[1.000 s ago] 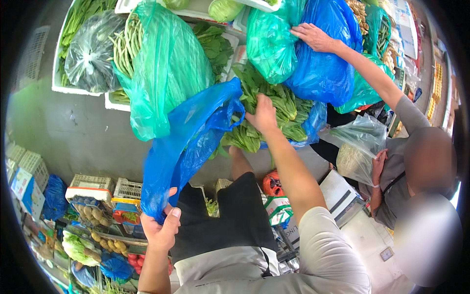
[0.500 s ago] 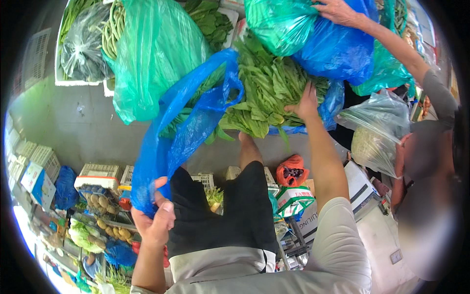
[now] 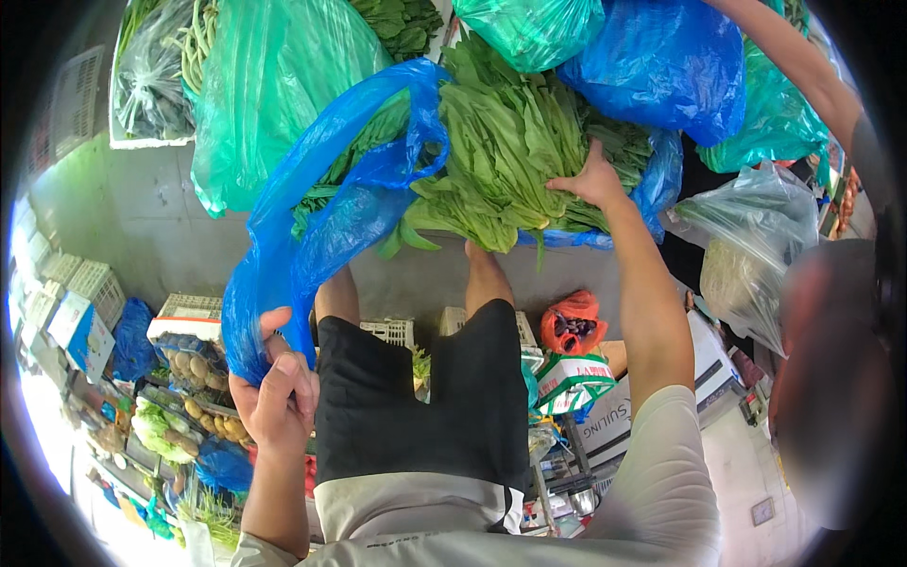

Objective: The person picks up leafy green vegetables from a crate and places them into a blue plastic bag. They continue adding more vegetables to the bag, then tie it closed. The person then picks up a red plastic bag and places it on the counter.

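Observation:
My left hand (image 3: 276,389) is closed on the lower end of a blue plastic bag (image 3: 269,274), whose loops stretch up toward the leafy greens. Across a heap of long-leaved green lettuce (image 3: 505,142) lies my right hand (image 3: 595,180), its thumb and fingers spread and touching the leaves at the right side. The heap rests on blue plastic sheeting (image 3: 657,194). Beside it, on the left, a large green bag (image 3: 283,94) stands full. Some leaves show through and beneath the blue bag.
A full blue bag (image 3: 657,71) and a green bag (image 3: 534,33) sit behind the greens. Another person's arm (image 3: 794,66) reaches in at upper right, near a clear bag (image 3: 756,250). Crates, potatoes (image 3: 213,420) and a red bag (image 3: 573,323) of dark produce stand lower down.
My left hand has moved slightly up and left with the blue bag. My right hand remains on the greens. The other person's hand has left the green bag, moving out of view.

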The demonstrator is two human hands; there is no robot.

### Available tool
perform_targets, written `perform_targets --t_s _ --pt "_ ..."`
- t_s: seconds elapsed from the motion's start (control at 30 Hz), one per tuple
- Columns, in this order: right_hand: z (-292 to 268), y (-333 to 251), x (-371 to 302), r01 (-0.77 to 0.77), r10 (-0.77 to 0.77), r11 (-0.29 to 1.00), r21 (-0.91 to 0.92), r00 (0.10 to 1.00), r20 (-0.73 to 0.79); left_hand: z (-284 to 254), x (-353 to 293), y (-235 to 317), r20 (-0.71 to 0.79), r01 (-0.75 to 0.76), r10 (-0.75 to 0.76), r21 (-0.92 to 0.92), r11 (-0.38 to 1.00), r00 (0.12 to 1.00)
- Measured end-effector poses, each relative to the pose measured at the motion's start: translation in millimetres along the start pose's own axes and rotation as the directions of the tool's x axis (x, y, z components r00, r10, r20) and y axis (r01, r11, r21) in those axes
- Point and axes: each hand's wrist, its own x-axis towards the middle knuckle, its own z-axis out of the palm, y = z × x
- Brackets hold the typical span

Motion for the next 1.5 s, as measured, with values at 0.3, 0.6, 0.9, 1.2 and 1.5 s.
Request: perform_targets --t_s 0.3,0.6,0.9,1.2,1.5 --pt "19.8 6.2 6.9 0.085 -0.076 0.993 0.078 0.991 -0.114 -1.6 -6.3 -14.3 -0.256 0.065 -0.055 0.034 0.997 0.965" --pt "-13.3 -3.5 -15.1 0.072 -0.072 0.954 0.292 0.997 -0.011 -19.5 -11.1 20.9 -0.271 0.063 -0.038 0.085 0.994 0.962" --pt "41.6 1.9 -26.3 -0.027 0.032 0.998 0.052 0.994 -0.106 -27.9 -7.2 21.8 -0.209 0.123 -0.115 0.028 0.992 0.971" --pt "-27.5 -30.6 -37.1 -0.04 -0.07 0.904 0.426 0.969 0.239 -51.4 -14.0 25.8 -0.222 0.152 -0.154 -0.024 0.988 0.963" --pt "-41.2 25.0 -202.8 -0.661 0.091 -0.119 0.741 0.736 0.671 -44.5 -10.4 56.3 0.18 0.405 -0.363 -0.419 0.813 0.914"
